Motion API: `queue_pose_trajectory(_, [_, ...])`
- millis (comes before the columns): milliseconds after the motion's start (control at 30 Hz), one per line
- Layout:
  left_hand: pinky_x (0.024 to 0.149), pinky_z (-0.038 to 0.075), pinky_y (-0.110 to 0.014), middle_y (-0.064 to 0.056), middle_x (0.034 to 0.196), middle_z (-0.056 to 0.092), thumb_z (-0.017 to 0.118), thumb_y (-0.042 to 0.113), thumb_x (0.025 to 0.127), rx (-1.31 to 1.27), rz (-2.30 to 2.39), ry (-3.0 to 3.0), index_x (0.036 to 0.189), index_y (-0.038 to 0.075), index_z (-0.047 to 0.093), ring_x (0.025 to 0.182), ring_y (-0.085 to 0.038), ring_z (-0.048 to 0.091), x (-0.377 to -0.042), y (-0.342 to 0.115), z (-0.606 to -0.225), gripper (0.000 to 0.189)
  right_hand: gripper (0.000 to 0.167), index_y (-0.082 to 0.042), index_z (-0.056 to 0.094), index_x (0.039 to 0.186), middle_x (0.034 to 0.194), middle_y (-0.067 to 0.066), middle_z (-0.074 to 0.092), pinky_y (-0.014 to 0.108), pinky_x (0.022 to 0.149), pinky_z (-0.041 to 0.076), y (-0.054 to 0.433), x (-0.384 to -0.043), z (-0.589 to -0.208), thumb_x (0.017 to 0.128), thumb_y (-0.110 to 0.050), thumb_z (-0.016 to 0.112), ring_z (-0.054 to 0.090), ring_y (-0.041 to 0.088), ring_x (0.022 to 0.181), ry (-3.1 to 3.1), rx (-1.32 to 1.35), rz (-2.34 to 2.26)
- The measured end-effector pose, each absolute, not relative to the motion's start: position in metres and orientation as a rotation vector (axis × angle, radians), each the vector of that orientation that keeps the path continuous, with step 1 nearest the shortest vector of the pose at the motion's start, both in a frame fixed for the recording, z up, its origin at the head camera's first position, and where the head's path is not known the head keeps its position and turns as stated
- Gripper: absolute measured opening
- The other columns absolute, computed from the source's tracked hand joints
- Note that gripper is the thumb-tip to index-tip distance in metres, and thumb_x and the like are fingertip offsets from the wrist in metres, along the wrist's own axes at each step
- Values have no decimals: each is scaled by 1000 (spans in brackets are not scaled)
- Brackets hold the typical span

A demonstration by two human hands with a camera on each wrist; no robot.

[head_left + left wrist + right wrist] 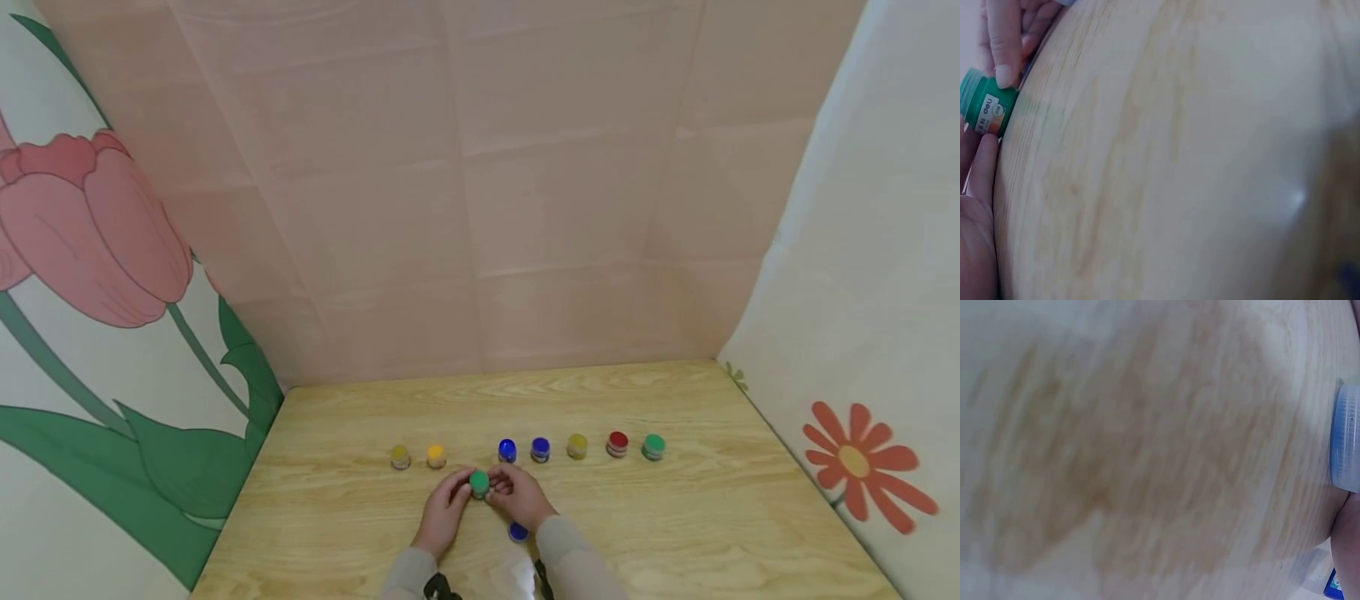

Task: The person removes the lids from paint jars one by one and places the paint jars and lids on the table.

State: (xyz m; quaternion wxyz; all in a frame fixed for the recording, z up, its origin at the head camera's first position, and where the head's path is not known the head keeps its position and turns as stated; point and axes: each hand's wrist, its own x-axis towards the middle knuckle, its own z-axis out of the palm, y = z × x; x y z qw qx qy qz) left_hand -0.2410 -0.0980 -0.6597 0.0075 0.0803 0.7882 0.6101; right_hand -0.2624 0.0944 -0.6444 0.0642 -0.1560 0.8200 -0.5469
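A small green paint jar [479,483] stands between the two hands near the middle of the table. My left hand [442,512] pinches its left side. From the right, my right hand [521,498] holds the jar with fingertips and thumb. In the left wrist view, the green jar [990,105] shows a white printed label and a clear lid edge, with fingers of both hands against it. A blue-topped round piece [518,532] lies below the right hand, partly beside the wrist. In the right wrist view, a ridged, clear-blue lid [1346,437] shows at the edge.
Behind the hands runs a row of small jars: dull yellow [401,457], orange [436,456], two blue ones [540,450], another yellow [577,447], red [617,444] and green [653,447]. A pink cloth [480,208] hangs at the table's [337,500] back edge. Printed sheets flank both sides.
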Motion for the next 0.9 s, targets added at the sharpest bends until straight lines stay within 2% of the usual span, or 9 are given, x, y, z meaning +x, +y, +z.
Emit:
queue_pose_trajectory(333, [99,50,-27,-14,129,65,53,7,105,242,1915,2477,133,0,58,120,-31,60,-241,-96,-660,30,27,-1,66,112,102,6,67,23,76,52,93,-263,-646,87,-2,77,62,16,89,2473,-464,-1652])
queue_pose_trajectory(533, [98,48,-22,-12,130,64,56,12,104,226,1988,2363,133,3,57,123,-27,59,-239,-97,-660,31,27,-2,66,111,103,7,68,23,77,52,94,-262,-648,87,-3,77,62,14,89,2467,-468,-1660])
queue_pose_trajectory(767, [98,49,-24,-12,129,65,63,14,101,231,2064,2311,129,3,58,123,-29,60,-240,-97,-660,31,27,-2,66,111,102,6,68,23,77,53,94,-263,-651,87,-3,78,62,10,87,2462,-479,-1686])
queue_pose_trajectory(900, [101,49,-27,-12,131,63,63,17,101,229,2025,2331,135,4,56,123,-27,59,-241,-97,-660,37,27,-3,66,111,103,5,69,23,77,53,94,-263,-650,87,-3,77,62,12,88,2474,-468,-1674])
